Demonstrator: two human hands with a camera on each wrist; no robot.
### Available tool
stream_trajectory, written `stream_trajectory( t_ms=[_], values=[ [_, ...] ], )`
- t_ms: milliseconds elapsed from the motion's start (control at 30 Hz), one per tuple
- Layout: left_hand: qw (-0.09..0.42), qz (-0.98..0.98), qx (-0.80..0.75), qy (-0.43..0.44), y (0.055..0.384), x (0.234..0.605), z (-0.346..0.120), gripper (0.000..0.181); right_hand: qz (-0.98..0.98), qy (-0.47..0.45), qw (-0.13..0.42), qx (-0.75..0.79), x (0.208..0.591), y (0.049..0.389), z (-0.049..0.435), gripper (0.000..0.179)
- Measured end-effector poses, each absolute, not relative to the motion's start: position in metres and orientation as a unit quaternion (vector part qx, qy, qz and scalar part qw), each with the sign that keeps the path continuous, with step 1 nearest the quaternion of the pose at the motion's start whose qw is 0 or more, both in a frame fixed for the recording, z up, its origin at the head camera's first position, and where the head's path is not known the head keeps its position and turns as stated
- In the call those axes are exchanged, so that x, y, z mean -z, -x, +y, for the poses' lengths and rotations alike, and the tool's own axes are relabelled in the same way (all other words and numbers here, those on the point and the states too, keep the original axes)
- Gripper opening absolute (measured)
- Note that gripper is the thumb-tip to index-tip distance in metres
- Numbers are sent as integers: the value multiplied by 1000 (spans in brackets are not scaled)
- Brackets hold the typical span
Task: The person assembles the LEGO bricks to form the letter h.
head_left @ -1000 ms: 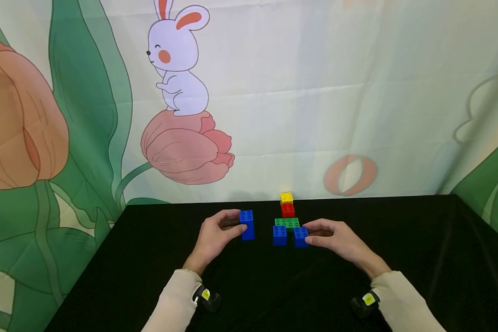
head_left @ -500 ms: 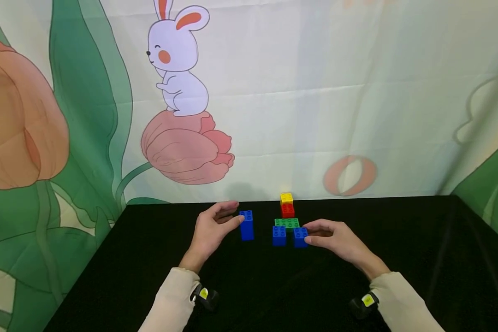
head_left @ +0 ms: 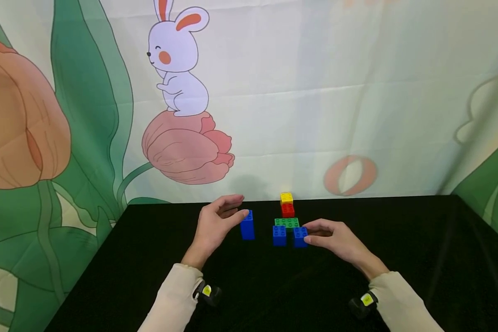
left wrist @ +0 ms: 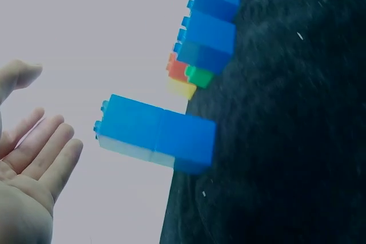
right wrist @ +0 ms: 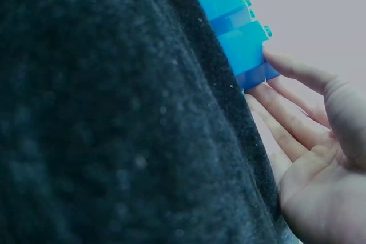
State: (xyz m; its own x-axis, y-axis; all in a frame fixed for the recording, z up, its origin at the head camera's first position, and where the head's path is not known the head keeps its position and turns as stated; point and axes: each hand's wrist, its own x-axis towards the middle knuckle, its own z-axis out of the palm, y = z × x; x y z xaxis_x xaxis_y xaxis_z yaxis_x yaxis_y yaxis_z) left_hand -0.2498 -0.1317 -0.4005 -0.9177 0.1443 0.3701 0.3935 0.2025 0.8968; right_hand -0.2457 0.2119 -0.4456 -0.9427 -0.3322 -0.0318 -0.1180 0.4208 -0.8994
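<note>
My left hand (head_left: pixel 216 225) hovers at the upper left of a tower of two stacked blue bricks (head_left: pixel 247 229). Its fingers are fairly straight, and a gap separates them from the tower's studs in the left wrist view. Thumb and fingers of my right hand (head_left: pixel 339 237) pinch the sides of a blue brick (head_left: pixel 299 240) standing on the table. Just left of that stands another blue brick (head_left: pixel 279 237). Behind this pair lies a wider green brick (head_left: pixel 288 222), partly hidden by them. Farther back are a red brick (head_left: pixel 287 210) and a yellow brick (head_left: pixel 286 198).
A black cloth (head_left: pixel 274 286) covers the table. At its far edge hangs a pale printed curtain (head_left: pixel 274 115) with a rabbit and flowers. The yellow brick sits close to that edge.
My left hand has let go of the blue tower and risen above it, fingers spreading. The tower stays standing. My right hand keeps its place on the blue brick.
</note>
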Motion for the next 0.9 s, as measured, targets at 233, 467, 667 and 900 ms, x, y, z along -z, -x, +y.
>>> stream_trajectory(
  t_ms=[233,467,667,900],
  values=[
    [93,-758,618,186,248,390,-115,37,839,141,101,515,444,245,212,47],
    [72,-749,625,208,249,392,-96,37,836,143,101,521,446,246,213,46],
    [59,-750,627,200,248,401,-84,37,832,140,106,527,445,245,212,47],
    [51,-752,628,193,243,407,-75,37,831,136,104,529,445,245,211,47]
  ],
)
